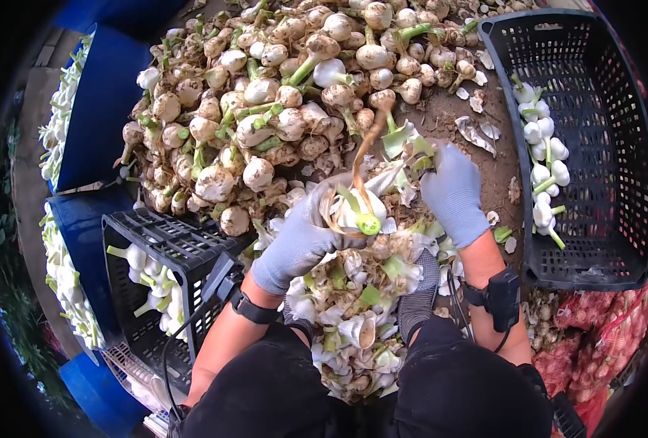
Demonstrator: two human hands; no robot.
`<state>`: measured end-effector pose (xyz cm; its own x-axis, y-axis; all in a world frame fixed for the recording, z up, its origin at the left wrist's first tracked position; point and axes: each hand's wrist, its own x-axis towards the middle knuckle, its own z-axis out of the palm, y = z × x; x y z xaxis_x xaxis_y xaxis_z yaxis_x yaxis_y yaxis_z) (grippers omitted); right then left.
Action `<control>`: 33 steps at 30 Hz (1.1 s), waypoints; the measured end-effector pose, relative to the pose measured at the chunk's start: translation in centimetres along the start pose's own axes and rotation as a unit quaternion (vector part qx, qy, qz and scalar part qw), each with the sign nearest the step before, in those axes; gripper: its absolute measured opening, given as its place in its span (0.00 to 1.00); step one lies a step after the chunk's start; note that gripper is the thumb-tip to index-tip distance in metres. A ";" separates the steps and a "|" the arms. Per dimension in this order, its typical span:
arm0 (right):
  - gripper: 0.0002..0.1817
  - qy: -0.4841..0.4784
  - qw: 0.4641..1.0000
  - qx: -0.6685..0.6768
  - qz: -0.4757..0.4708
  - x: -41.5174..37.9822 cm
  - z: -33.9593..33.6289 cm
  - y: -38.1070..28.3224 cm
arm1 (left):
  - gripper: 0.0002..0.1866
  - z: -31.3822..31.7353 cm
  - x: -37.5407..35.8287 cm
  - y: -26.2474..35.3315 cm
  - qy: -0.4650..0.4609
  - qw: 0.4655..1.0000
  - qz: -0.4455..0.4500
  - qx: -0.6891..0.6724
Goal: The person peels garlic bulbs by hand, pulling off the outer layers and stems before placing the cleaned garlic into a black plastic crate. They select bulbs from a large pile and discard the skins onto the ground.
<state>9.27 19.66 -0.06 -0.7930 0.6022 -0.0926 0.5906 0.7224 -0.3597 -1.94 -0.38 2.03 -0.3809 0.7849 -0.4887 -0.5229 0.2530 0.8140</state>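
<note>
My left hand (305, 237), in a grey glove, is closed around a white garlic bulb (360, 212) whose cut green stem end faces up. A strip of brown outer skin (360, 164) hangs off the bulb and reaches up toward the pile. To the right, my gloved right hand (451, 191) is closed beside some pale and green peel (411, 150); what its fingers hold, if anything, is hard to make out. Below both hands, loose peelings (360, 321) cover the ground between my feet.
A large heap of unpeeled garlic (258, 131) lies ahead. One black crate (594, 270) with white bulbs stands at right, another black crate (181, 248) at lower left. Blue containers (105, 109) of garlic line the left. Red net sacks (601, 328) lie at lower right.
</note>
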 end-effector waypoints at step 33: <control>0.15 -0.173 0.910 0.377 -0.014 -4.3 -1.9 -6.0 | 0.23 -0.8 0.1 -2.3 0.012 0.969 0.026 -0.247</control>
<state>9.40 13.42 4.22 -0.8825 0.3500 -0.3143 0.4031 0.2184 -0.8887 -1.41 -1.40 -0.15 -0.4317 0.7738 -0.4635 -0.8012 -0.0930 0.5911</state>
